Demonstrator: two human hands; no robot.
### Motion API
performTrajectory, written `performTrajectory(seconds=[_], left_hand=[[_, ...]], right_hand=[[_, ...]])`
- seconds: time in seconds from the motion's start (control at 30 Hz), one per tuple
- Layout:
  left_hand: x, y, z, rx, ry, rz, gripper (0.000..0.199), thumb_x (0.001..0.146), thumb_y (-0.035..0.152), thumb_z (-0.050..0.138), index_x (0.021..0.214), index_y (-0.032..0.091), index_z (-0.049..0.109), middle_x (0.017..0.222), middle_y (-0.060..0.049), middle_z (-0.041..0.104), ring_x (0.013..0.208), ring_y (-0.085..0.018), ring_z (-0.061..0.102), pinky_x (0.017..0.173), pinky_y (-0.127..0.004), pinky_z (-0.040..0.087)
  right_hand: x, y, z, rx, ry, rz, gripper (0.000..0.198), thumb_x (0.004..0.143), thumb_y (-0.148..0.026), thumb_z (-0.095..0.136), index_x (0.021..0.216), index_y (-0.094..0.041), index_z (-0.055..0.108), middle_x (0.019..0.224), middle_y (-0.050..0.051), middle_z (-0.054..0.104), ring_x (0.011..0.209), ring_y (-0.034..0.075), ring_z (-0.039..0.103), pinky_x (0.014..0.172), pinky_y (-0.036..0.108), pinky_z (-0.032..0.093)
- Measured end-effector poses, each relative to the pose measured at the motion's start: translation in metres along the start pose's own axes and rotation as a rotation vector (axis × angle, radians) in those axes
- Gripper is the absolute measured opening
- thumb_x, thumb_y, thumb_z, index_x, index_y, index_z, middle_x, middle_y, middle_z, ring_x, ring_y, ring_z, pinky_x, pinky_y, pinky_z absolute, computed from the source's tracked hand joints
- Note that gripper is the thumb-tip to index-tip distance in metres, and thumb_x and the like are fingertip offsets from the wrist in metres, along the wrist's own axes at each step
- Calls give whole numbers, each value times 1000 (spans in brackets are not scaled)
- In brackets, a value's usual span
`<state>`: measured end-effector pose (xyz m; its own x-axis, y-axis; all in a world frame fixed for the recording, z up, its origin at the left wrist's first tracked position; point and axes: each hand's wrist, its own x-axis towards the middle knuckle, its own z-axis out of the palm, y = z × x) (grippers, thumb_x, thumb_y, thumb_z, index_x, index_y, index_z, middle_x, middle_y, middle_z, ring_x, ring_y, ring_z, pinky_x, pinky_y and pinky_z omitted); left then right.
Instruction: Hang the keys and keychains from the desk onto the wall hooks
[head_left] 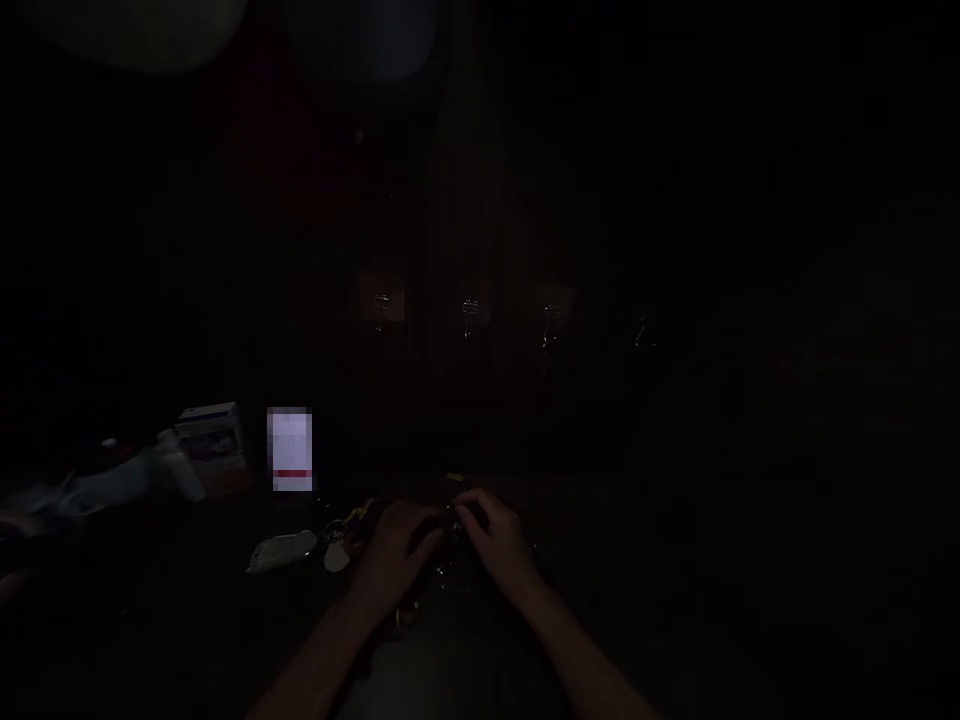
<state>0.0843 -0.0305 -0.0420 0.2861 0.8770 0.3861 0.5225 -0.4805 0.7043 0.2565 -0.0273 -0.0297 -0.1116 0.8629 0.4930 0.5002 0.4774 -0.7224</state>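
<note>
Two bare hands meet over the dark surface (225, 610), toward the middle of its far edge. We see the left hand (397, 545) and the right hand (499, 540) turned inward, their fingers curled and drawn close around a small dark piece (453, 521) that carries a few glints. It is too dim for us to tell whether either hand grips it. Just below, nearer us, we make out shiny bits (442, 573), glassy or metallic.

Beyond the fingertips, by the far edge, we notice a yellow scrap (455, 477). Beside the left hand lies a pale, rounded flat piece (337, 556), and left of it a whitish, elongated packet (282, 551) with a smooth sheen. A brassy glint (406, 614) shows next to the left forearm, which hides part of the surface from us.

Toward the far left corner, we find a bright blurred rectangle (291, 448) with a red band, a boxy printed carton (212, 450), a pale bottle (180, 466) leaning against it and a bluish, crumpled heap (112, 487). Behind the far edge, we count four thin metallic hooks (469, 308) in a row.
</note>
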Motion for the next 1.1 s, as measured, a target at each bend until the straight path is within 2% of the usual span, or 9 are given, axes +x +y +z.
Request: performTrajectory(seconds=[0.17,0.37,0.6,0.73,0.83,0.93,1.1], left_hand=[[0,8,2,-77,40,-76,24,77,30,58,100,26,65,107,-5,67,109,-27,53,97,-45,37],[1,18,5,-234,51,-151,27,70,24,61,96,24,65,100,-4,69,97,-22,61,88,-35,45],[5,22,1,-452,12,-278,21,72,32,59,88,20,65,92,-2,71,90,-20,64,80,-30,48],[9,19,-2,-533,82,-391,24,69,37,59,82,18,65,89,-4,72,88,-22,65,78,-31,49],[10,16,-2,-582,117,-397,23,67,37,60,79,18,64,90,-4,72,90,-23,65,80,-30,48],[10,15,-3,-609,109,-408,23,66,36,62,79,18,66,90,-4,72,91,-23,65,81,-31,47],[9,14,-5,-621,45,-399,29,68,35,61,89,18,69,96,-5,72,95,-24,63,86,-33,45]], right_hand=[[1,-6,3,103,90,97,14,79,-29,52,81,-21,63,78,2,69,75,19,64,66,26,49],[1,-16,3,156,89,147,13,77,-29,53,77,-21,63,74,2,68,72,18,64,64,25,48],[3,-19,2,244,89,209,16,76,-35,55,78,-21,62,71,1,67,70,18,63,60,25,47],[1,-18,4,300,19,230,17,75,-36,58,84,-21,60,73,0,65,69,16,60,59,24,45],[-2,-20,7,310,-52,228,22,69,-32,65,86,-21,58,70,-3,61,64,13,56,57,22,43],[-2,-22,8,310,-93,245,22,68,-29,66,86,-21,56,68,-4,57,61,12,51,55,21,41],[-1,-17,4,345,-132,249,17,71,-27,62,86,-20,57,72,-2,58,66,12,53,60,23,42]])
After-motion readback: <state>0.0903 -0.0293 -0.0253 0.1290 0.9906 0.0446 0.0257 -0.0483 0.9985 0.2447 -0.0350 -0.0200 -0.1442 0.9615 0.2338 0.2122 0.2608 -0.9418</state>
